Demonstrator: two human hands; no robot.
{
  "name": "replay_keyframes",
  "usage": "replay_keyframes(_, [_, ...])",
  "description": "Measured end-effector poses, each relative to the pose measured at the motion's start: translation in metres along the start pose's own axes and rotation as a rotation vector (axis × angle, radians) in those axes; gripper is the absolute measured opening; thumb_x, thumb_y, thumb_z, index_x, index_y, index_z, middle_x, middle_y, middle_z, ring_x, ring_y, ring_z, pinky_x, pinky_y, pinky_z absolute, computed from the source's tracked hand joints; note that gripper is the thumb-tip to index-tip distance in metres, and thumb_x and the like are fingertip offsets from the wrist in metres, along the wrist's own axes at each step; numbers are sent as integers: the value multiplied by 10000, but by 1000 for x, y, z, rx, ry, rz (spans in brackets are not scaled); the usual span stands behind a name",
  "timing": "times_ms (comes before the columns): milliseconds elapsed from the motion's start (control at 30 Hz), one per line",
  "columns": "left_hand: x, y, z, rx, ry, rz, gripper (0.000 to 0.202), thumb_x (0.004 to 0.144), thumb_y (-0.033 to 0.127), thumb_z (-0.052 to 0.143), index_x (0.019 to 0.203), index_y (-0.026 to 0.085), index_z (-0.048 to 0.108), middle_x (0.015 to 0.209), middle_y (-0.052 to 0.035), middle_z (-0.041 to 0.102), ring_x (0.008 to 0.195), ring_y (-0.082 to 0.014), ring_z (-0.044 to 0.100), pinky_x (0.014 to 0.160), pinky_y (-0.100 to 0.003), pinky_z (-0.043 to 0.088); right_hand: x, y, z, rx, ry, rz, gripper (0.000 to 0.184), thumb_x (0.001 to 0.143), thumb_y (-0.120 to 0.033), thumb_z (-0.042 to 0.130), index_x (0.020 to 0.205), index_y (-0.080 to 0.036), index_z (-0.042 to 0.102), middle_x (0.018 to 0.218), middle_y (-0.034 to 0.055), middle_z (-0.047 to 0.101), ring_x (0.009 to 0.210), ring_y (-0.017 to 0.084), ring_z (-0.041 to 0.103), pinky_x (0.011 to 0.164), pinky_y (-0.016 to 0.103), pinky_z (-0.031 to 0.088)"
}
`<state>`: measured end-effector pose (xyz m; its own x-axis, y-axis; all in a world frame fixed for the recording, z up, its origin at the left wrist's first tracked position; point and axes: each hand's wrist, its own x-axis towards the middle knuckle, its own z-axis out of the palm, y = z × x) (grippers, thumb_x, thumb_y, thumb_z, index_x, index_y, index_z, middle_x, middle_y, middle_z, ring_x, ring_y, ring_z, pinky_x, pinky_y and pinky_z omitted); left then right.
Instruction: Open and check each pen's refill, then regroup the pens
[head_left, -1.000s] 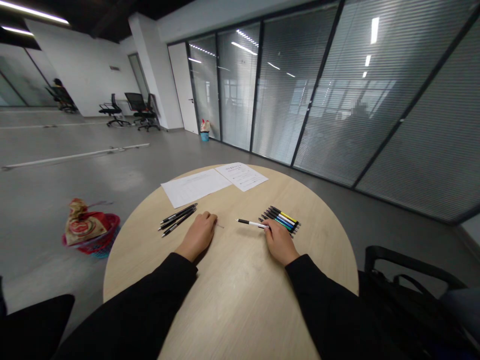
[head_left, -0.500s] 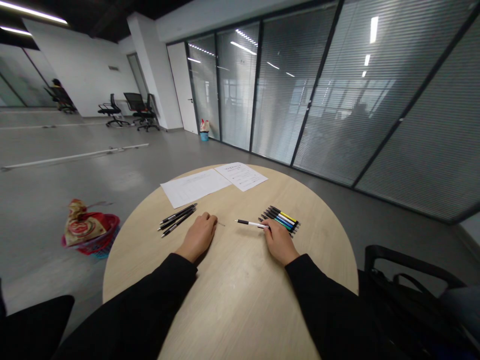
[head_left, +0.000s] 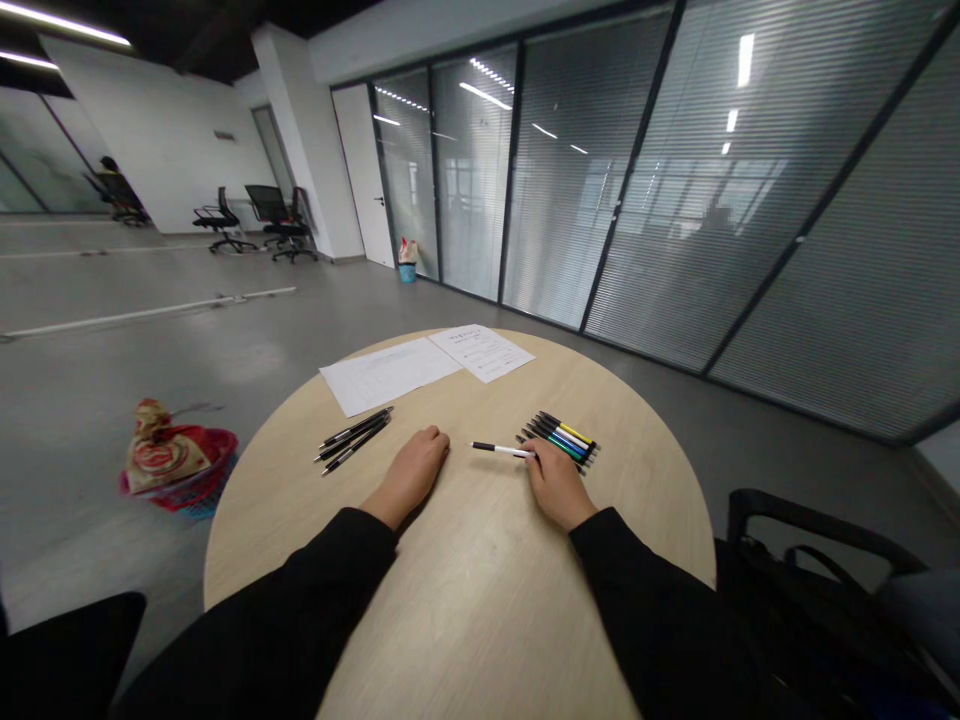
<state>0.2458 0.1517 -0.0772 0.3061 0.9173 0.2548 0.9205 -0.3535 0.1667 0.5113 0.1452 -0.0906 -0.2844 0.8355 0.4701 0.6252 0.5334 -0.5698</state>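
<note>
In my right hand (head_left: 556,482) is a white pen (head_left: 502,450) with a black grip, pinched near its rear end. The pen points left, just above or on the round wooden table (head_left: 480,580). Right beside that hand lies a row of pens with coloured barrels (head_left: 562,437), partly covered by the fingers. My left hand (head_left: 416,468) rests on the tabletop, its fingers curled together a little left of the white pen's tip. What those fingers hold, if anything, is hidden. Several black pens (head_left: 354,440) lie to the left of it.
Two printed sheets of paper (head_left: 390,374) lie at the table's far side. On the floor to the left stands a basket (head_left: 217,470) with a patterned bag in it. A black chair (head_left: 817,530) is close by on the right.
My left hand has moved slightly right, over the spot where a small thin piece lay on the table; that piece no longer shows. My right hand and the white pen have barely moved.
</note>
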Motion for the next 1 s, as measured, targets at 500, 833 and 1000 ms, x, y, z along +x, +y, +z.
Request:
replay_keyframes(500, [-5, 2, -10, 111, 145, -11, 195, 963, 162, 381, 931, 168, 573, 913, -112, 615, 834, -255, 533, 755, -383, 408, 1, 1, 0, 5, -6, 3, 199, 920, -111, 455, 995, -181, 626, 971, 75, 674, 945, 225, 611, 863, 346, 454])
replay_keyframes(833, [-14, 8, -7, -396, 237, -75, 108, 897, 214, 467, 944, 194, 561, 918, -56, 640, 826, -204, 578, 776, -346, 480, 2, -5, -4, 70, -12, -37, 192, 926, -114, 458, 989, -186, 624, 947, 69, 664, 922, 217, 606, 836, 332, 455])
replay_keyframes(1000, [-16, 16, -11, -442, 238, -54, 101, 867, 195, 489, 907, 199, 581, 896, -47, 650, 812, -196, 590, 768, -338, 492, 2, -4, -3, 68, -3, -38, 203, 920, -108, 463, 1002, -190, 628, 958, 69, 669, 927, 218, 608, 842, 333, 454])
